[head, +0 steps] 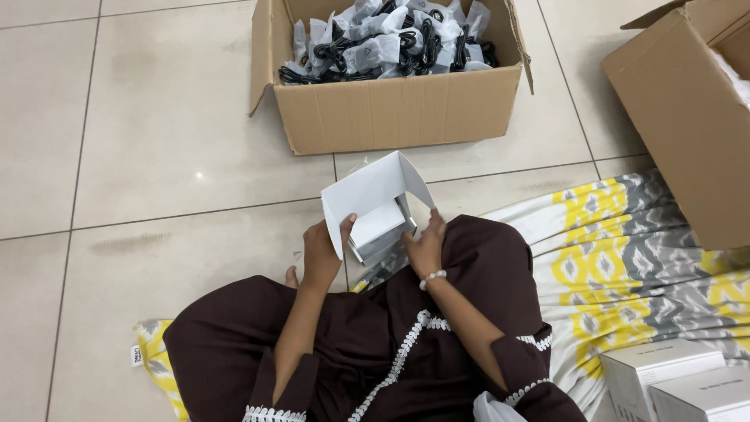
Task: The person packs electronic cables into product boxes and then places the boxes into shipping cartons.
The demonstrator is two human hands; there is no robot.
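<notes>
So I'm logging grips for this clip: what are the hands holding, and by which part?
Both hold one small white box with its flaps up. The left hand pinches the left flap's edge; the right hand rests against the box's lower right side.

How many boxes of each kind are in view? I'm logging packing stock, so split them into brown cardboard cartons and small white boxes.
Brown cardboard cartons: 2, the open carton of bagged black cables and the carton at right
Small white boxes: 3, the open white box held by left hand and right hand, plus two closed white boxes
Total: 5
</notes>
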